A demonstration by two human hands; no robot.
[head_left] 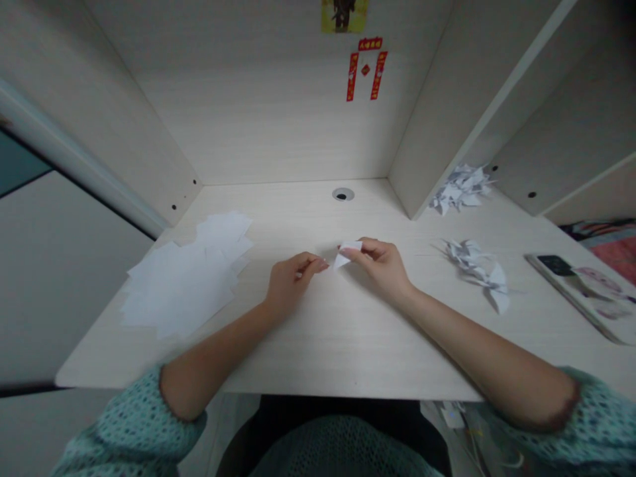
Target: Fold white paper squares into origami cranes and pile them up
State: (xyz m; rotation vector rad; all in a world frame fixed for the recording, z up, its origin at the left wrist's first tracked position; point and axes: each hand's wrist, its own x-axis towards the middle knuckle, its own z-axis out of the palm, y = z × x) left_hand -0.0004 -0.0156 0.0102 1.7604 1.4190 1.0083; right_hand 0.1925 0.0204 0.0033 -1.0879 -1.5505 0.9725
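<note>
- Pale wood-grain panels enclose the far side and both flanks: a back panel (278,132) across the far side, a side panel (114,119) at left, and an upright divider (447,99) at right.
- Matching pale bench (298,358), spreading from the panels to the person's lap, with a rounded near left corner.
- Broad pile of white paper sheets (183,278) on the left of the bench, overlapping at many angles, so its outline is jagged.
- Teal openwork sleeves (144,417), one at near left and one at near right, covering the arms to about the elbows.
- Smartphone (586,298) lying on the far right part of the bench, a dark camera block at its far end and pinkish patterning on its back.
- Heap of folded paper pieces (462,189), far right, just right of the divider.
- Smaller cluster of pointed paper folds (479,271), nearer than that heap, between the right hand and the smartphone.
- Right hand (387,262), just right of the bench's middle, its thumb and fingers pinching a small piece of paper.
- Left hand (295,278), just left of the middle, thumb and forefinger pressed together at the tips.
- Red paper strips (352,76) on the back panel, framing a small red diamond, below a yellow elephant picture (344,14).
- Small folded white paper (350,248) in the right hand, between both hands and near the left fingertips; its folds are too small to make out.
- Round cable grommet (343,194) at the far middle of the bench.
</note>
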